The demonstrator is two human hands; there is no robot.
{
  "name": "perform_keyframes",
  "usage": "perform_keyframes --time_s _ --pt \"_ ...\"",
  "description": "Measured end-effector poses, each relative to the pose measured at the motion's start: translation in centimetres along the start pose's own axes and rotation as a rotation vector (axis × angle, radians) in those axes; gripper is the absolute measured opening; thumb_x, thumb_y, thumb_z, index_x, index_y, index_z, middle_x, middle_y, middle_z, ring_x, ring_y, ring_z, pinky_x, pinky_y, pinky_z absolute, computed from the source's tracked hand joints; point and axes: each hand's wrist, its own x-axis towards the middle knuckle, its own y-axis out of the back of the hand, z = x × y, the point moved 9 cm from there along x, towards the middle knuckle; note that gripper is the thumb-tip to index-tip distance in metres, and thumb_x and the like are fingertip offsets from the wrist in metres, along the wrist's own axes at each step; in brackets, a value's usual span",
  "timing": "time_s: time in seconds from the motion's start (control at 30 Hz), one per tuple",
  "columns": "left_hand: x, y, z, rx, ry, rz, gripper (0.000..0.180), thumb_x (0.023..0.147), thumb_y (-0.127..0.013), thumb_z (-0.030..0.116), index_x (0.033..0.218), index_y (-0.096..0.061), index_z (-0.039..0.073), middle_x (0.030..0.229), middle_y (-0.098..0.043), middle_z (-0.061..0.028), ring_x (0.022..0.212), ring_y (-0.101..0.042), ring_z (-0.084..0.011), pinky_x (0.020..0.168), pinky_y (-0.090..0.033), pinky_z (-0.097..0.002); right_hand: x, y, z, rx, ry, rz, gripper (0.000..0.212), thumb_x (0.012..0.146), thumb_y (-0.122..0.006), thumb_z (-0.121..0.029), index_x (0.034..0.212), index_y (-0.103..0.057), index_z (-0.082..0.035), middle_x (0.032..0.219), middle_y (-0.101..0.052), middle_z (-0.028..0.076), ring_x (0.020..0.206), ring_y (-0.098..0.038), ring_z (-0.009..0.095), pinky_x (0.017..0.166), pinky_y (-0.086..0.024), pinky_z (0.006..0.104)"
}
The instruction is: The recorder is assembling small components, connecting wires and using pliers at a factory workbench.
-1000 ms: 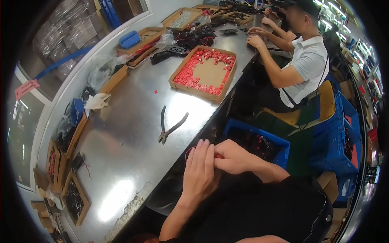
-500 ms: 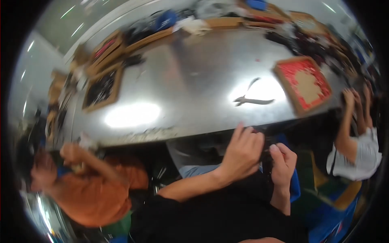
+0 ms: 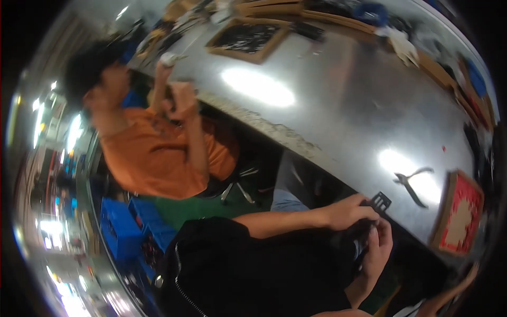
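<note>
the left hand is curled closed on a black slotted plastic part, whose windowed end sticks out past the knuckles, at the near edge of the metal surface. the right hand meets it from below with thumb and fingers bent; whether it grips anything is hard to tell, as the spot between the hands is dark and blurred.

for steady handling, the left grip should probably stay on the solid body, off the thin bars around the openings, which look easy to bend. light, even fingertip pressure from the right hand seems best. working a little further over the surface would guard against a drop. the diagonal cutters lie just beyond with handles spread, beside the cardboard tray of red pieces, so elbows and sleeves should keep clear of both.
</note>
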Motion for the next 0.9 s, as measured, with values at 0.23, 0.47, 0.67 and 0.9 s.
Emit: perform_keyframes --time_s 0.23,0.47,0.67,0.9 --pt "1.6 -0.4 3.5 0.308 -0.201 0.186 0.029 0.092 -0.061 0.024 0.090 -0.065 -0.005 0.072 -0.066 -0.0098 0.070 -0.064 -0.0167 0.067 -0.048 -0.0327 1.2 0.0 0.1 -0.113 -0.014 0.024 0.028 0.098 -0.055 -0.013 0.121 -0.054 0.004 0.103 -0.058 0.007 0.096 -0.054 0.012 0.086 -0.044 0.0267" --pt "2.4 -0.8 1.9 -0.206 0.083 -0.088 0.029 0.093 -0.057 0.019 0.111 -0.063 -0.002 0.100 -0.068 -0.0128 0.092 -0.066 -0.0212 0.083 -0.053 -0.0330 2.4 2.9 -2.4 0.015 0.053 0.139 0.020 0.097 -0.055 -0.001 0.117 -0.056 0.002 0.104 -0.064 0.009 0.099 -0.061 0.015 0.091 -0.048 0.0290" --pt "4.9 -2.4 2.4 -0.293 0.007 -0.328 0.052 0.077 -0.049 0.027 0.112 -0.059 -0.009 0.095 -0.064 -0.0210 0.124 -0.055 -0.0399 0.111 -0.039 -0.0471 1.8 4.9 -7.4 0.119 0.217 0.361 0.023 0.091 -0.067 0.002 0.114 -0.064 0.003 0.105 -0.067 0.007 0.089 -0.064 0.012 0.084 -0.050 0.0250" --pt "6.3 -2.9 4.9 -0.530 0.026 -0.288 0.058 0.076 -0.056 0.024 0.124 -0.051 -0.007 0.095 -0.058 -0.0217 0.079 -0.062 -0.0285 0.079 -0.051 -0.0393 1.5 3.9 -11.4 0.120 0.407 0.354 0.026 0.091 -0.063 0.001 0.116 -0.064 0.006 0.107 -0.066 0.012 0.090 -0.063 0.016 0.083 -0.050 0.0272"
